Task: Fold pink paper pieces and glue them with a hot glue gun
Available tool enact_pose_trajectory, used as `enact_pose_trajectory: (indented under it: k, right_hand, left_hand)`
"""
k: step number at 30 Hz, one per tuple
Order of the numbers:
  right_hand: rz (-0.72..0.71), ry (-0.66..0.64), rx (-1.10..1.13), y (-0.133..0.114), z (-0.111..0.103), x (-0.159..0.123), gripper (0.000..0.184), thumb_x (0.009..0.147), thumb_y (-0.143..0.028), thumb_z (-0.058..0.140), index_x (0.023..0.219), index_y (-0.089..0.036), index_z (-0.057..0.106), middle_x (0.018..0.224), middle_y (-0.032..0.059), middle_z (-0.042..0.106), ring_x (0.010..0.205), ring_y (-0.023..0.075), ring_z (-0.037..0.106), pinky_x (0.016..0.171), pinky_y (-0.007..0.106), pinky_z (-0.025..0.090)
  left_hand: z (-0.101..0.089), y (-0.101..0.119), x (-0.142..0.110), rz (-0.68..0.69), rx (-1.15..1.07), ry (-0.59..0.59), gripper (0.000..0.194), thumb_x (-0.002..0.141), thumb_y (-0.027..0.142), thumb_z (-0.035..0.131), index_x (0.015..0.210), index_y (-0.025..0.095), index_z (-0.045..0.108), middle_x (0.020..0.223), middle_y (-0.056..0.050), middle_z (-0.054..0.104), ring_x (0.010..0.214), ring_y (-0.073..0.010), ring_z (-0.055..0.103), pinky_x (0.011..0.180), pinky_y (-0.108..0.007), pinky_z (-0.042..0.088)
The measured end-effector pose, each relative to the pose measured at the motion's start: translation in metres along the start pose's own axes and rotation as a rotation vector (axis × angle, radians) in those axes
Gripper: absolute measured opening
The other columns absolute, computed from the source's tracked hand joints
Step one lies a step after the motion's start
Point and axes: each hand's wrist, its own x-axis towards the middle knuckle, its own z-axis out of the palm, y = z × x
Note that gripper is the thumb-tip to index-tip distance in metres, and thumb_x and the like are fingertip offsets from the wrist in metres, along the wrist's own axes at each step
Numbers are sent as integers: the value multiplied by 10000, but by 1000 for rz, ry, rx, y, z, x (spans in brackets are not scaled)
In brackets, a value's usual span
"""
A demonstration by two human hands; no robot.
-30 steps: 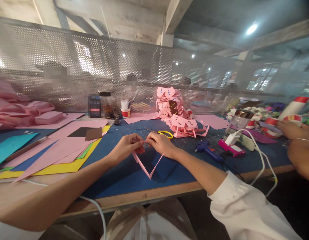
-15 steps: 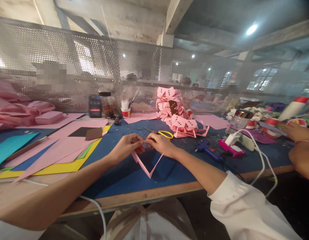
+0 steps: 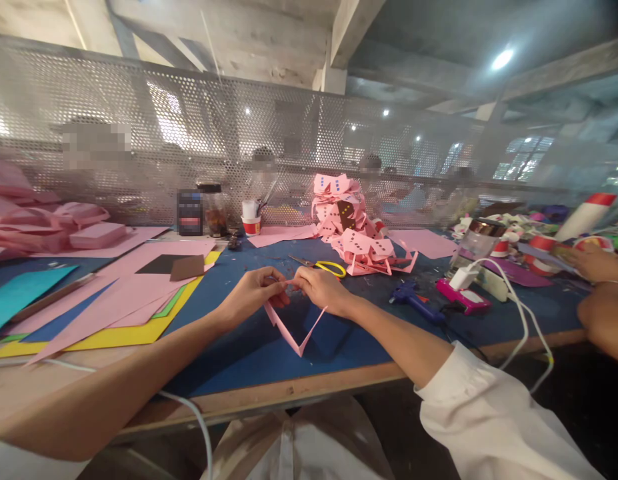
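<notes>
Between my hands is a folded pink paper strip [image 3: 290, 335], bent into a V that hangs below them over the blue table mat [image 3: 223, 363]. My left hand [image 3: 261, 291] pinches one part of the strip between thumb and fingers. Close against it, my right hand [image 3: 319, 288] pinches the strip too, and its fingertips nearly meet those of the left. The exact grip is partly hidden by the fingers. Just behind my right hand lie yellow-handled scissors [image 3: 331, 269]. Farther back stands a pile of pink paper pieces with dots [image 3: 353, 223].
Stacked coloured paper sheets [image 3: 139, 293] lie at left, below pink paper shapes [image 3: 53, 220]. A blue glue gun [image 3: 416, 302], a pink power strip [image 3: 463, 297] and a white cable [image 3: 526, 320] are at right. A co-worker's hand [image 3: 596, 261] is at far right. Perforated metal screen [image 3: 289, 127] behind.
My hands and the pink strip stay almost still. At far right, the co-worker's hand has shifted slightly. Behind the screen, a person has moved a little to the left.
</notes>
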Motion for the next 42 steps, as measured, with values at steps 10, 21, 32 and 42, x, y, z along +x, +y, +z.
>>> enact_pose_trajectory:
  k: [10,21,32,42]
  right_hand:
    - [71,-70,320,0,-4,0,375,1013,-453,360,959,-186,619,821,7,668,691,109,610,690,233,437]
    - [275,-137,713,8,-18,5,579,950,-613,379,831,-134,682,769,53,673,684,122,624,672,241,474]
    - [325,-242,852,13,-20,3,445,826,-566,643,884,-126,681,764,39,674,658,99,611,635,208,480]
    - [335,-320,968,11,-16,2,375,721,-409,794,959,-133,709,856,53,718,728,108,642,712,240,514]
  left_hand:
    - [-6,-3,1,0,2,37,322,793,463,676,874,160,602,725,-65,736,653,-199,682,652,-319,530]
    - [-22,-8,9,-4,20,218,343,773,480,695,864,161,606,699,-54,730,630,-192,682,641,-307,527]
    - [-36,-16,17,-26,97,331,340,765,455,693,897,162,583,683,-44,712,593,-185,667,596,-291,525]
    - [-27,-3,7,298,555,508,335,848,385,589,1130,205,605,1192,-78,637,1129,-254,567,946,-376,451]
